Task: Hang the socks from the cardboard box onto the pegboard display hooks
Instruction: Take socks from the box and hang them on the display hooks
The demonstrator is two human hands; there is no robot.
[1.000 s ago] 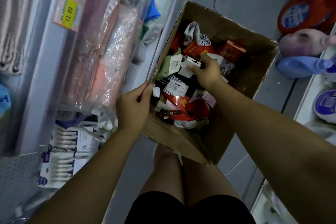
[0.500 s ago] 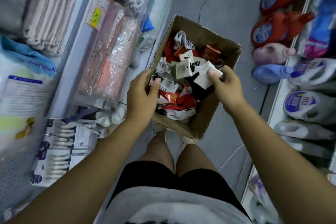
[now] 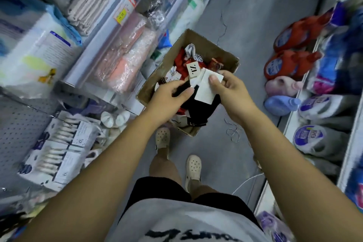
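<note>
Socks: black socks [image 3: 200, 107] are held between both hands, just above the near end of the cardboard box [image 3: 228, 56], in which more socks are seen.
Left hand: the left hand [image 3: 170, 94] is curled, dark fabric pinched between thumb and fingers at the bundle's left edge.
Right hand: the right hand [image 3: 232, 89] is closed on the white card [image 3: 205, 89] fixed to the socks, its thumb pressed on the face.
Pegboard: the pegboard [image 3: 17, 124] is seen at far left, well apart from the hands.
Writing: two dark characters are printed on a small tag [image 3: 193, 70], not surely legible; what appears to be "13.00" is read on a yellow price label [image 3: 121, 17].
</note>
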